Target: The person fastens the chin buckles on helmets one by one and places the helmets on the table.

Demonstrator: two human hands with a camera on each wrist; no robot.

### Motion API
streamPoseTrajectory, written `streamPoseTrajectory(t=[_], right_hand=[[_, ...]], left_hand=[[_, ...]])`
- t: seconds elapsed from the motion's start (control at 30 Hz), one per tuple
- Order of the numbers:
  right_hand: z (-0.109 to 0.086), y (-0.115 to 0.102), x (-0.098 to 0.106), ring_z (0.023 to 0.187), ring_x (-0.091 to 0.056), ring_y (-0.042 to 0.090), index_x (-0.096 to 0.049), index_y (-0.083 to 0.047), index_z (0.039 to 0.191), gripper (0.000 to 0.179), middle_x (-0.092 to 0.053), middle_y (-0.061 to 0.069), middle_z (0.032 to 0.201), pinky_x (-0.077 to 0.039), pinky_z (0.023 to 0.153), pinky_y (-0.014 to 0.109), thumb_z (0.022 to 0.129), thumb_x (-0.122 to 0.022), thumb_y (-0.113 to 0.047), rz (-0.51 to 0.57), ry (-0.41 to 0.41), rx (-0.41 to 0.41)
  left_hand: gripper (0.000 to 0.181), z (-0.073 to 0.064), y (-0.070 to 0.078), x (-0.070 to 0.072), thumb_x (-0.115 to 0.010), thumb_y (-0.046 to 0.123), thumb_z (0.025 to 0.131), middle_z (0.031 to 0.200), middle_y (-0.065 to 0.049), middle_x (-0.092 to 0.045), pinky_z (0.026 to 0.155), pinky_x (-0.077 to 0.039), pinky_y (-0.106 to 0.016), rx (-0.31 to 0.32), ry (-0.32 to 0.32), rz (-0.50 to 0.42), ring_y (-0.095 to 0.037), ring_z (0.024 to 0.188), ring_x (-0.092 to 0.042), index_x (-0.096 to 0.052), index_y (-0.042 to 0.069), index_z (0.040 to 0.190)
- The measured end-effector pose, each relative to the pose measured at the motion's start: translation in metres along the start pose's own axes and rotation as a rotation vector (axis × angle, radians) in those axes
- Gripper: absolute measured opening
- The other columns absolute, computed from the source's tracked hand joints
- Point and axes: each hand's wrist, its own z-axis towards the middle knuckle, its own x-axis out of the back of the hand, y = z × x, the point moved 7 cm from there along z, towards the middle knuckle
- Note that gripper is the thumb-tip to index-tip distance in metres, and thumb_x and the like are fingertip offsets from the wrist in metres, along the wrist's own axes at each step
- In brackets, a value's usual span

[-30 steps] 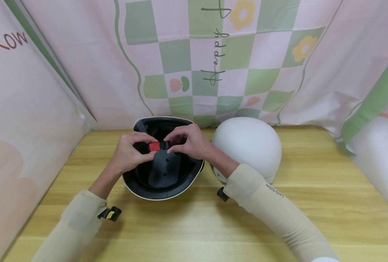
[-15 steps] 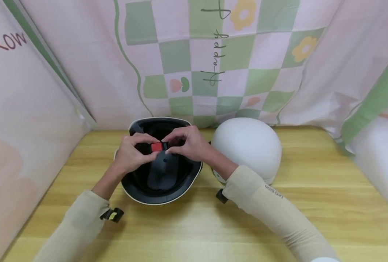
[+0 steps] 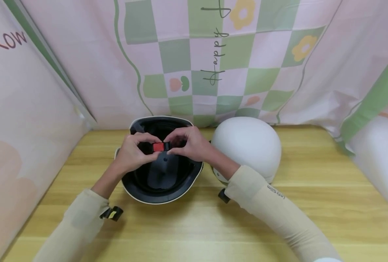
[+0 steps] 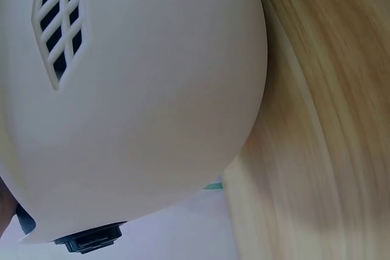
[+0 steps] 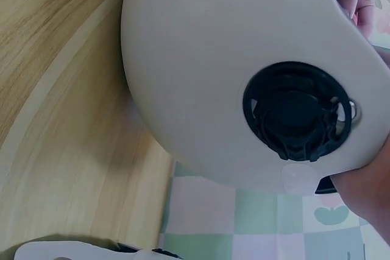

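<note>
A helmet point(image 3: 161, 198) lies upturned on the table, its black lining facing up. Over its opening, my left hand point(image 3: 129, 154) pinches the red part of a chin strap buckle point(image 3: 158, 147) between thumb and index finger. From the other side my right hand point(image 3: 192, 146) pinches the black end point(image 3: 167, 146) of the buckle, up against the red part. The helmet's white shell point(image 4: 152, 108), with a slatted vent point(image 4: 60, 25), fills the left wrist view. In the right wrist view a round black fitting point(image 5: 298, 112) sits on the shell's side.
A second white helmet point(image 3: 246, 149) stands dome up to the right, beside my right forearm. The wooden table point(image 3: 180, 233) backs onto a checkered curtain point(image 3: 203, 54), with a pale curtain wall point(image 3: 26, 116) along the left.
The upturned helmet has shifted slightly left and towards me. The red buckle part has moved a little right, and less of the black end shows between the hands.
</note>
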Motion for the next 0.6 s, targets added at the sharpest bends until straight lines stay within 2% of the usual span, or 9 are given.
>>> streamPoseTrajectory(t=[0.4,0.6], right_hand=[[0.003,0.0,-0.002,0.084,-0.069,0.015,-0.076,-0.004,0.109,0.028,-0.074,0.007,0.096,-0.058,0.075,0.026,0.083,-0.088,-0.007,-0.057,-0.037,0.009],[0.004,0.002,-0.002,0.083,-0.069,0.015,-0.076,-0.003,0.109,0.027,-0.074,0.007,0.095,-0.058,0.075,0.026,0.084,-0.086,-0.007,-0.082,-0.06,-0.016]], left_hand=[[0.024,-0.002,0.0,0.004,-0.085,0.003,0.082,0.101,-0.011,-0.078,0.092,-0.055,-0.052,0.045,-0.075,0.083,-0.028,0.097,-0.072,-0.078,0.001,0.105],[0.025,-0.005,0.001,0.01,-0.087,0.0,0.081,0.1,-0.009,-0.077,0.091,-0.055,-0.05,0.008,-0.074,0.094,-0.026,0.097,-0.072,-0.079,0.002,0.104]])
